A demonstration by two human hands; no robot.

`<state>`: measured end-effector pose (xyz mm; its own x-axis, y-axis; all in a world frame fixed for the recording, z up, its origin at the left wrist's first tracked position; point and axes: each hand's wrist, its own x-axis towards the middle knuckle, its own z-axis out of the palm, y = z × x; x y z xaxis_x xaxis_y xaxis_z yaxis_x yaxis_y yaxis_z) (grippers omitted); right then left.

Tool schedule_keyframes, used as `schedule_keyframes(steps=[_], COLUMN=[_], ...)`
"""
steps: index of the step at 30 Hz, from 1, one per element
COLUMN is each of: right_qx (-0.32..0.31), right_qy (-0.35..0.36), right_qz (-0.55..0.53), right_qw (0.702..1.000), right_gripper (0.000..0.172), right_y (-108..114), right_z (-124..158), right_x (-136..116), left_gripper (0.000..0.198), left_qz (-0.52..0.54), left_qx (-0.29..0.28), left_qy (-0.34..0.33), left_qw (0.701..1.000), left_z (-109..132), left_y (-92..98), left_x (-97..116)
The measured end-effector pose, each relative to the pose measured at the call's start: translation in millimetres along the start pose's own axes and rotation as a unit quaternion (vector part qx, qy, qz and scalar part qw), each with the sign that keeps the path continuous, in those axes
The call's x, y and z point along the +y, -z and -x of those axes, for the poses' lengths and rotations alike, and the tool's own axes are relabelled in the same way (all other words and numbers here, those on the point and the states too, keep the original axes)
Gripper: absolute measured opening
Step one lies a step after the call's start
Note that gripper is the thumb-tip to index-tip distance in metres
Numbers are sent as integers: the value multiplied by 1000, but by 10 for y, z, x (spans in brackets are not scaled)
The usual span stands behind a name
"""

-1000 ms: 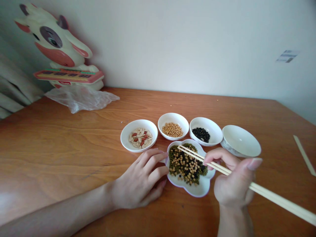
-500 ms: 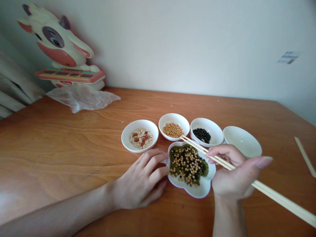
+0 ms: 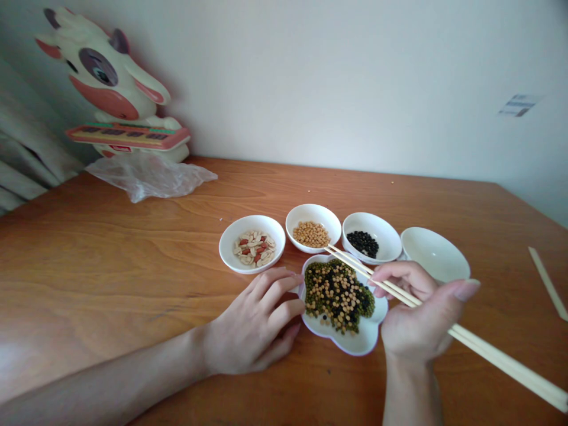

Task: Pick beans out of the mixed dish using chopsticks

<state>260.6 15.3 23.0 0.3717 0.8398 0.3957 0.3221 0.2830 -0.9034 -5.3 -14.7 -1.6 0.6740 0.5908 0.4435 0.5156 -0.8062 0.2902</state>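
My left hand (image 3: 260, 322) lies on the table with curled fingers, its fingertips holding the left rim of a white flower-shaped dish (image 3: 366, 340). Green, black and tan beans are mixed in that dish. In my right hand (image 3: 417, 322) is a pair of wooden chopsticks (image 3: 497, 358), the thumb raised off them. Their tips meet at the front rim of a white bowl (image 3: 326, 218) of yellow soybeans (image 3: 309, 234). To its right stands a bowl (image 3: 386, 235) of black beans (image 3: 362, 243). On the left, another bowl (image 3: 227, 248) contains peanuts (image 3: 255, 247).
A fourth white bowl (image 3: 437, 254), with no beans visible inside, sits partly behind my right hand. A flat light strip (image 3: 548, 284) lies at the right. Far left are a cow-shaped toy keyboard (image 3: 128, 136) and a clear plastic bag (image 3: 155, 177), against the wall (image 3: 332, 89).
My right thumb has shifted slightly left and down. The chopstick tips remain at the soybean bowl's rim, and my left hand stays at the dish.
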Motion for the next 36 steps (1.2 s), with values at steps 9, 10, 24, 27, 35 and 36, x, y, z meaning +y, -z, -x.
schedule_keyframes(steps=[9, 10, 24, 27, 35, 36], right_qx=[-88, -102, -186, -198, -213, -215], right_qy=[37, 33, 53, 55, 39, 36], right_qz=[7, 7, -1, -3, 0, -1], right_qw=[995, 994, 981, 979, 976, 976], right_gripper=[99, 98, 86, 87, 92, 92], right_y=[98, 100, 26, 28, 64, 66], right_z=[92, 103, 166, 159, 154, 154], right_x=[-7, -7, -40, -42, -49, -45], left_gripper=[34, 34, 34, 34, 35, 35], left_qz=[0, 0, -13, -13, -9, -8], left_qx=[0, 1, 9, 10, 6, 6], left_qy=[-1, -1, 0, 1, -1, 0], left_qw=[1000, 1000, 1000, 1000, 1000, 1000], left_z=[-13, -14, -9, -12, -5, -5], left_y=[-5, -4, -6, -14, -9, -10], left_x=[-3, -3, 5, -3, -3, -3])
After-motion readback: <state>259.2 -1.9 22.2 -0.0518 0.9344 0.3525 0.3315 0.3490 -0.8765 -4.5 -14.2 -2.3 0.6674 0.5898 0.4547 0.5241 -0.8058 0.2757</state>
